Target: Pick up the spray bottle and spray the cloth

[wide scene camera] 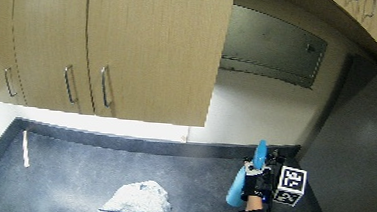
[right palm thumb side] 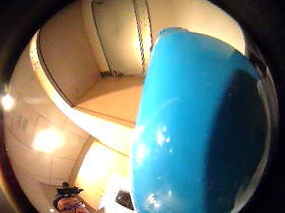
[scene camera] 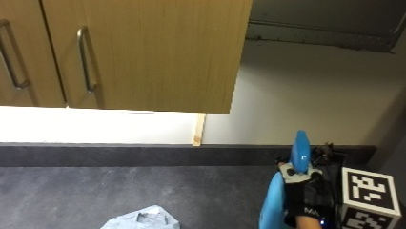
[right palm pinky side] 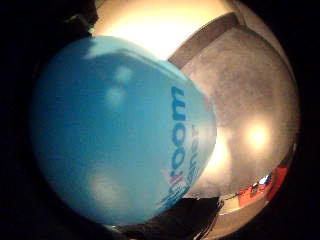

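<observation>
Blue spray bottle held upright above the dark worktop, near its right end. Gloved right grip curled round the neck. Pale cloth crumpled, well apart leftward.

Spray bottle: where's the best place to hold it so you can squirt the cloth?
Probably the narrow neck just under the spray head, where the gloved right hand already grips the spray bottle, coming from behind so the nozzle points toward the cloth.
</observation>
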Demonstrator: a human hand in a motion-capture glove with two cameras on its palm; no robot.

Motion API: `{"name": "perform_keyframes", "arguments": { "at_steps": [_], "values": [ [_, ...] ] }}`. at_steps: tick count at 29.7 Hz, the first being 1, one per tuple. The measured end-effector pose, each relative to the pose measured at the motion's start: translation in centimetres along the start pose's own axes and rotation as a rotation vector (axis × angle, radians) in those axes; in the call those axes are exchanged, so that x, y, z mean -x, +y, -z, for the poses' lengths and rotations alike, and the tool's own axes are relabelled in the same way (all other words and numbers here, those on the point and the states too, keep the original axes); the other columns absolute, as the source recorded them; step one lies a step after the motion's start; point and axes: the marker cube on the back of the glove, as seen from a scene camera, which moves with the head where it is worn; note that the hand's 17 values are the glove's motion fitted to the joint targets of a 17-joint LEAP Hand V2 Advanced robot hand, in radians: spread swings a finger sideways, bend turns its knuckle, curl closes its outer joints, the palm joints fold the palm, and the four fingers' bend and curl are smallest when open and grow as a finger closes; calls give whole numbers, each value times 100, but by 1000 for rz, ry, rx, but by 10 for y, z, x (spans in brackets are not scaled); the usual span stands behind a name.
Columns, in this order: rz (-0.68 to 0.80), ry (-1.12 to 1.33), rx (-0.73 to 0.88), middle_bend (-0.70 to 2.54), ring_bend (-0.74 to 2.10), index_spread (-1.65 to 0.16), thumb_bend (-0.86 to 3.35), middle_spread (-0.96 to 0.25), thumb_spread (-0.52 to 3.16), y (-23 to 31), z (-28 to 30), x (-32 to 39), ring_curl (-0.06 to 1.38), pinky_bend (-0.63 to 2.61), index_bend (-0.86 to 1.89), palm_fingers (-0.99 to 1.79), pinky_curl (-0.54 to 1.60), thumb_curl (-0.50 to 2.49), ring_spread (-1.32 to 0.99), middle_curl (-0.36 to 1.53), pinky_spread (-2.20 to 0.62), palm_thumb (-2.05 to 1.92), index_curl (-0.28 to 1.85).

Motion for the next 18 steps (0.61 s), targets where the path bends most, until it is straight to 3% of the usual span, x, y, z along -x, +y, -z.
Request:
{"name": "perform_keyframes", "arguments": {
  "at_steps": [11,18],
  "values": [
    [27,-34,330,49,31,-12,-1,-3,57,86,-89,-1,45,12,52,94,7,73,-7,54,11,123,58],
    [28,-81,469,48,30,-12,-1,-3,55,111,-129,11,45,14,50,96,8,73,-8,55,11,123,58]
  ]
}}
